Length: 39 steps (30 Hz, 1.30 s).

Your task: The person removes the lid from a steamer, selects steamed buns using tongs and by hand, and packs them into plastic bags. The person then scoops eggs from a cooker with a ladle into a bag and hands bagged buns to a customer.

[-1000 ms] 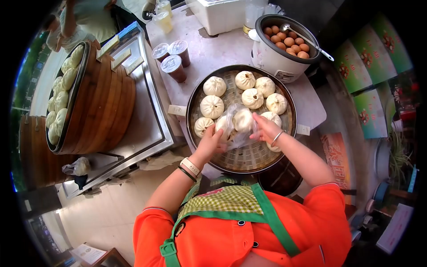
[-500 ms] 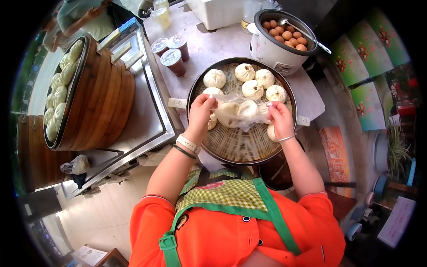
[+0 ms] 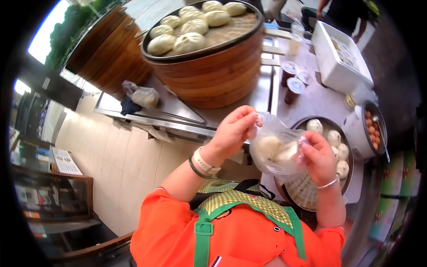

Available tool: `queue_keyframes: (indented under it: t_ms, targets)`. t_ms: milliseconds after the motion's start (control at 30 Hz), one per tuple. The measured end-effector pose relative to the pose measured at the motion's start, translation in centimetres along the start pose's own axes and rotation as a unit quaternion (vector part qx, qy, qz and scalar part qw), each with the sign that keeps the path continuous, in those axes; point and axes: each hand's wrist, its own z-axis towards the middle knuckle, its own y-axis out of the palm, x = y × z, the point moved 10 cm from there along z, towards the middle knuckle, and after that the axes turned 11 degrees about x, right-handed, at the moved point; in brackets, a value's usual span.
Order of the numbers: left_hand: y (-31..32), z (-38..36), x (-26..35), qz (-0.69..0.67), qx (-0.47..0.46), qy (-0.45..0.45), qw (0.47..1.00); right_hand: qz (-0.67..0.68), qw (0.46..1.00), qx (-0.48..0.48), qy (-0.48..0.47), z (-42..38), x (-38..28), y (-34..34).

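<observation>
Between my hands hangs a clear plastic bag with pale buns inside it. My left hand pinches the bag's upper left edge. At its right edge, the fingers of my right hand are closed on the plastic. Below and behind the bag is a round steamer tray with a woven base, holding several pleated buns; the bag and my right hand hide part of it. A tall wooden steamer stands beyond my left hand, its top layer bearing several buns.
Lidded cups of dark drink stand on the table beyond the bag. A white foam box is at the back right, near a cooker of brown eggs. Another wooden steamer and a bagged item are at left. People stand behind.
The view has swung left toward the large steamer. My hands have raised the bag off the tray and moved it to the tray's left side, still gripping it.
</observation>
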Motion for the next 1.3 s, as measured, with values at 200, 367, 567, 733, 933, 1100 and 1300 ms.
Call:
queue_keyframes:
  t_ms: [200, 367, 567, 733, 933, 1100, 1300]
  targets:
    - [-21.6, -2.0, 16.5, 0.061, 0.124, 0.188, 0.972, 0.009, 0.994, -0.092, 0.063, 10.0, 8.9, 21.1]
    - [-33.1, 0.8, 29.6, 0.142, 0.222, 0.271, 0.926, 0.038, 0.99, -0.133, -0.002, 15.9, 10.8, 36.0]
    - [-38.0, 4.2, 40.6, 0.112, 0.217, 0.301, 0.922, 0.005, 0.969, -0.066, -0.238, 22.6, 6.9, 45.2]
    - [-44.2, 4.0, 39.5, 0.321, 0.225, 0.275, 0.878, -0.163, 0.96, -0.046, -0.224, 27.2, 13.0, 46.8]
    - [-51.2, 0.2, 35.3, 0.721, 0.292, 0.199, 0.596, -0.349, 0.916, -0.069, -0.185, 26.7, 19.3, 44.3]
    - [-47.3, 1.5, 35.6, 0.611, 0.205, 0.33, 0.689, -0.348, 0.911, -0.054, -0.213, 27.3, 18.8, 43.7]
    - [-48.3, 4.4, 32.9, 0.423, 0.146, 0.196, 0.873, -0.444, 0.85, -0.043, -0.28, 24.2, 18.3, 43.6]
